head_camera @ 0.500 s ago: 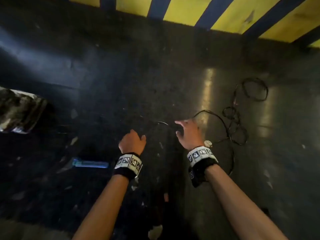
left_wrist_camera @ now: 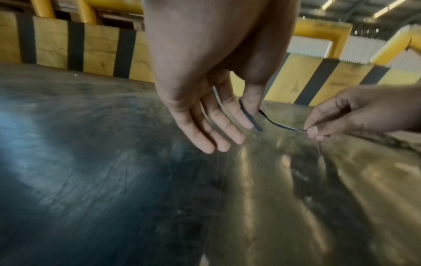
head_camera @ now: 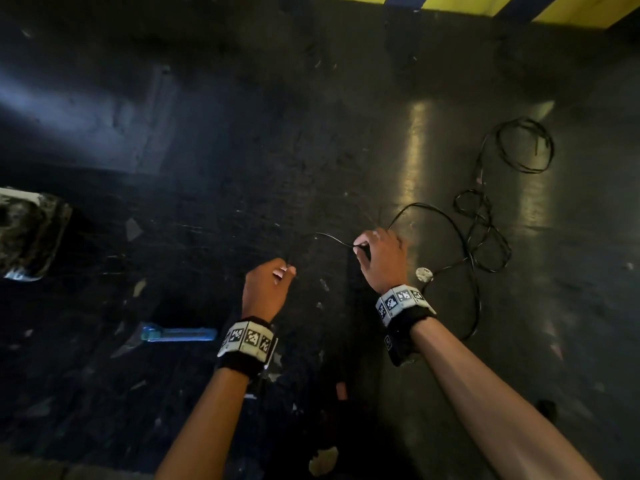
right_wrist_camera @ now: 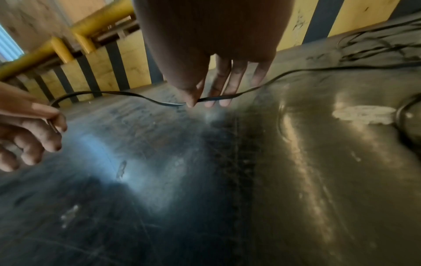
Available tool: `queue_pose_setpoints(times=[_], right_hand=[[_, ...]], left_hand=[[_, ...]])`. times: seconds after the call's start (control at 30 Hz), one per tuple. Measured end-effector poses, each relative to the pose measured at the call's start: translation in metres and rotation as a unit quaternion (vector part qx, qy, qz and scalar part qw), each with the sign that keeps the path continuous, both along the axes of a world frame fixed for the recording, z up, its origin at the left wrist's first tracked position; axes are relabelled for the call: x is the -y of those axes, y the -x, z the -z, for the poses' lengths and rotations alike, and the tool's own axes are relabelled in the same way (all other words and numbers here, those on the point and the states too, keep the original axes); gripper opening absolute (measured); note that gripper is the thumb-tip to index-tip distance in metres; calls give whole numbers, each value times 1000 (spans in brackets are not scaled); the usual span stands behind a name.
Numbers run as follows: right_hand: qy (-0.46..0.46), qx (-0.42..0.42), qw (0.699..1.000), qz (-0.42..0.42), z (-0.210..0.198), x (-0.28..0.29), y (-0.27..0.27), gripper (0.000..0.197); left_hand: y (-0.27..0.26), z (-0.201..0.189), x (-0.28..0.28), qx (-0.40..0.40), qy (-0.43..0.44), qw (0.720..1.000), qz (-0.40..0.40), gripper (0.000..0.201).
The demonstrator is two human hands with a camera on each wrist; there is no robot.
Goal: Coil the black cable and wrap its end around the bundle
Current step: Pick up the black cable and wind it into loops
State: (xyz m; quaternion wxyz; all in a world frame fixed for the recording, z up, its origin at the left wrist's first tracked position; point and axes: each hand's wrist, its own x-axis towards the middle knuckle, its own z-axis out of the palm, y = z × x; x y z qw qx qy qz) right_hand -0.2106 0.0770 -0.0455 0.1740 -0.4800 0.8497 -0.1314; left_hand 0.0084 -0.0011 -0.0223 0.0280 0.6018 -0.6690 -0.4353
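- Since half a second ago, the left hand point(head_camera: 268, 284) has taken hold of the black cable point(head_camera: 446, 220). It was a closed fist a little apart from the visible cable; now its thumb and forefinger pinch the cable's end, and the other fingers point(left_wrist_camera: 206, 133) hang loosely straight below the pinch.
- Between the two hands, a short span of cable now sags in a shallow curve above the floor point(head_camera: 242, 150). This looks like the start of the first loop, with no coil formed yet.
- The right hand point(head_camera: 381, 259) has barely shifted. Its thumb and forefinger pinch the cable further along, and its remaining fingers point(right_wrist_camera: 224, 86) point down, relaxed, behind the wire.
- Beyond the right fingertips, the cable rises in an arc, then runs off to the right into loose, tangled loops lying on the floor, with one open ring furthest away. Most of its length is still uncoiled.
- The cable is thin, flat-looking and glossy black, limp enough to droop between the pinches.
- The floor is dark, scuffed and scratched, with a dull sheen that catches streaks of light under and to the right of the right hand.
- Left of the left wrist lies a flat pale-blue strip point(head_camera: 178, 333). Just right of the right wrist sits a small pale round disc point(head_camera: 424, 274).
- A yellow wall with dark stripes point(head_camera: 519, 5) stands beyond the fingers.
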Motion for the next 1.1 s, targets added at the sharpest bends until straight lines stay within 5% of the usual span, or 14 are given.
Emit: queue_pose_setpoints(times=[0.23,0.37,0.57,0.77,1.1], right_hand=[[154,66,984,54,-66,-25,18,7],[257,106,957,79,-112,-44,25,5],[288,164,939,93,-162,-80,13,6],[285,248,924,55,-167,-120,-23,7],[238,399,885,-29,-172,-177,-66,12]], left_hand=[[-1,-86,-17,-225,-10,974,26,13],[7,-143,-40,-336,-19,940,61,15],[18,-213,-82,-462,-70,873,144,21],[27,-237,-106,-499,-101,839,191,29],[42,-245,-105,-478,-33,864,156,31]])
